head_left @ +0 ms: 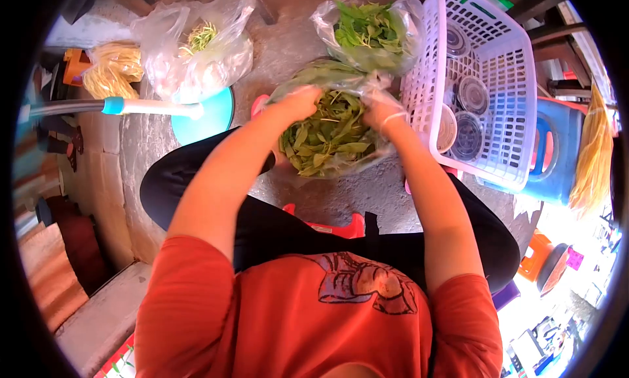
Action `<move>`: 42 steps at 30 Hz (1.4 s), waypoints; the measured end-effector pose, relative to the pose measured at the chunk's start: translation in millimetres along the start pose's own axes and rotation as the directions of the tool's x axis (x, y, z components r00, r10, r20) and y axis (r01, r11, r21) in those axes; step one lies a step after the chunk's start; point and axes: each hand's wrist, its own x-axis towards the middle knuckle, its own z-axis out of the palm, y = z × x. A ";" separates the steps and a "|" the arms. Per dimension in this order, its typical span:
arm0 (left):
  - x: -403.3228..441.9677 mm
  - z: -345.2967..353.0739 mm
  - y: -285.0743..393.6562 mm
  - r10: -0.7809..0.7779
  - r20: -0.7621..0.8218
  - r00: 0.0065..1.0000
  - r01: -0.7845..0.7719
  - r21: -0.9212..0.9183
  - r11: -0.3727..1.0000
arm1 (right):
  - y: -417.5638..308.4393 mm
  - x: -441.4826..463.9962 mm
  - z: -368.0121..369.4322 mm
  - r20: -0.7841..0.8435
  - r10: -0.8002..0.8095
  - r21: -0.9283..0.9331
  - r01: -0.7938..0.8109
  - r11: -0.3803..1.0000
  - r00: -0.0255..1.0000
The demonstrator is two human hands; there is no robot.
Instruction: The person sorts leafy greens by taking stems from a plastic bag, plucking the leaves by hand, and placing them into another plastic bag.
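A clear plastic bag (354, 167) full of loose green leaves (331, 132) stands between my knees, its mouth open towards me. My left hand (305, 102) is closed on the left side of the bag's rim, fingertips near the leaves. On the right side of the rim, my right hand (381, 110) is closed on the bunched plastic, with a pale band round the wrist. My fingers are partly hidden by the plastic. Just beyond lies a second clear bag of green leaves (370, 27).
To the right, a white plastic basket (429, 109) holds round clear containers (472, 94) and stands by a blue stool (563, 148). Left, a clear bag with pale green stems (200, 37) sits near a turquoise round object (206, 119). A red stool (334, 228) is beneath me.
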 end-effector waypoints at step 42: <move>-65.5 -17.7 93.7 -0.499 -0.082 0.863 0.495 -0.070 0.866 | -47.7 -23.5 -12.2 0.043 -0.117 0.761 0.043 0.647 0.992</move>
